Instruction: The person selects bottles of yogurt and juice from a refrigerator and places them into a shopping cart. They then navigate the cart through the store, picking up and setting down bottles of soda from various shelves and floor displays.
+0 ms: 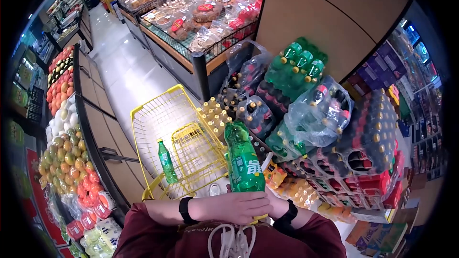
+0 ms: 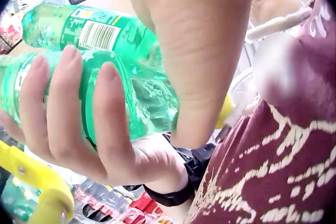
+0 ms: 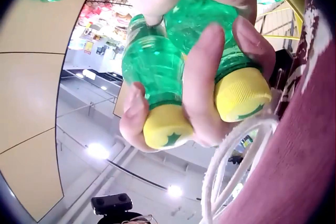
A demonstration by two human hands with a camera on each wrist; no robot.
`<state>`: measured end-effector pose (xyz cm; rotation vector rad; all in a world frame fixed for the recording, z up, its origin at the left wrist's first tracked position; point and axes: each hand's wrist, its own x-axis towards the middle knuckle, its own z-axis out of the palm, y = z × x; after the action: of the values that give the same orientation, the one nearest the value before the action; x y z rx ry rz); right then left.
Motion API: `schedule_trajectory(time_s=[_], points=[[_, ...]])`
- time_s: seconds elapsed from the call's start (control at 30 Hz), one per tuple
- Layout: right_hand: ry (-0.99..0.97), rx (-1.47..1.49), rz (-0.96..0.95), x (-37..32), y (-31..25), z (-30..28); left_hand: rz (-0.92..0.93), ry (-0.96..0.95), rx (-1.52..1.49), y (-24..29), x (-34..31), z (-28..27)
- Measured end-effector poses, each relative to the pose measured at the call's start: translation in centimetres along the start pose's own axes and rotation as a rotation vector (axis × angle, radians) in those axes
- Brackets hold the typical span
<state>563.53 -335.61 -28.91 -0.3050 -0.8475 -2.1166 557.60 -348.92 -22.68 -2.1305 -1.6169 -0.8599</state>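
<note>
Two green plastic soda bottles (image 1: 244, 162) with yellow caps are held close to the person's chest, bases pointing away and caps toward the body. My left hand (image 1: 241, 205) lies across their cap ends; in the right wrist view its fingers curl round the two necks, just above the yellow caps (image 3: 168, 126). From the other side my right hand (image 2: 79, 113) wraps its fingers round the body of a bottle; in the head view it is mostly hidden behind the left. Another green soda bottle (image 1: 165, 161) lies in the yellow shopping cart (image 1: 179, 88) ahead.
Stacked drink packs (image 1: 368, 148) stand close on the right, with a pack of green bottles (image 1: 296, 62) behind. Packaged baked goods fill a display stand (image 1: 201, 59) ahead. A fruit counter (image 1: 95, 95) runs along the left, beside a pale floor aisle (image 1: 119, 57).
</note>
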Motion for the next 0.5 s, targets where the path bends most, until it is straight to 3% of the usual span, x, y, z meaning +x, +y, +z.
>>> schedule_trajectory(time_s=[0.07, 0.1, 0.13, 0.17, 0.23, 0.27, 0.3, 0.33, 0.43, 0.5], points=[[1.171, -0.920, -0.156, -0.3, -0.5, 2.5, 0.009, -0.041, -0.123, -0.6, 0.3, -0.4], [1.098, -0.956, -0.302, 0.8, 1.4, 4.7, 0.034, -0.032, -0.140, -0.8, 0.9, -1.4], [1.107, -0.960, -0.335, -0.2, 0.9, 4.6, -0.307, -0.163, -0.377, -0.7, 1.3, -3.0], [1.053, -0.747, -0.359, -1.8, -0.6, 4.0, -0.650, -0.305, -0.605, -0.8, 1.2, -4.1], [0.953, -0.496, -0.427, -4.8, -2.2, 3.7, -0.725, 0.410, -0.581, -1.8, -2.0, -3.1], [1.003, -0.664, -0.481, -6.4, -2.6, 4.6, -1.108, 0.784, -0.972, -1.0, 0.1, -4.6], [1.176, -0.779, -0.536, -7.7, -2.9, 5.5, -0.740, 0.529, -0.239, -2.4, -2.5, -4.5], [1.348, -0.894, -0.588, -9.1, -3.4, 6.3, -0.775, 0.600, -0.225, -2.4, -4.1, -4.2], [1.384, -1.029, -0.700, -15.5, -7.3, 7.9, -0.932, 0.783, -0.286, -1.3, -4.4, -4.5], [1.525, -1.012, -0.666, -19.1, -10.6, 8.9, -0.938, 0.806, -0.215, -1.3, -4.4, -4.6]])
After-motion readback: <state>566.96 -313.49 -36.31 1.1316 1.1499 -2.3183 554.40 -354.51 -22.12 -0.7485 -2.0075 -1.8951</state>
